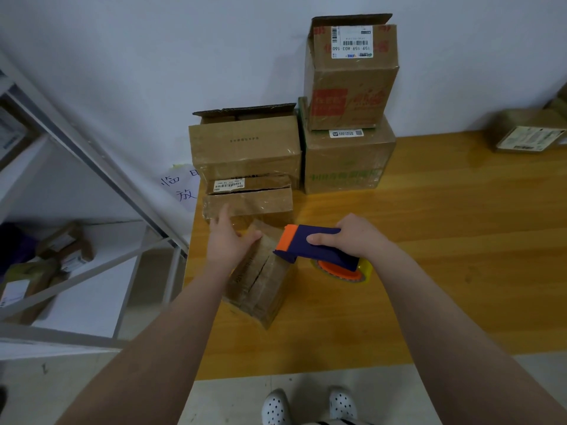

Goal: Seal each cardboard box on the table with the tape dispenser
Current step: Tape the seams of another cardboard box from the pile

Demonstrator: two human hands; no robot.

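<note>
A small brown cardboard box (260,280) lies tilted on the yellow wooden table (429,271), its top flaps meeting along a seam. My left hand (228,240) rests on the box's far end, fingers curled over its edge. My right hand (356,237) grips the handle of the navy and orange tape dispenser (316,245). The dispenser's orange front edge sits at the box's far right corner. Its yellowish tape roll (346,271) hangs just above the table beside the box.
Behind the small box lies a flat box (248,204) with a larger open box (245,145) at the wall. Two stacked boxes (349,118) stand to the right, another (524,133) far right. A metal shelf (76,210) with parcels stands left of the table.
</note>
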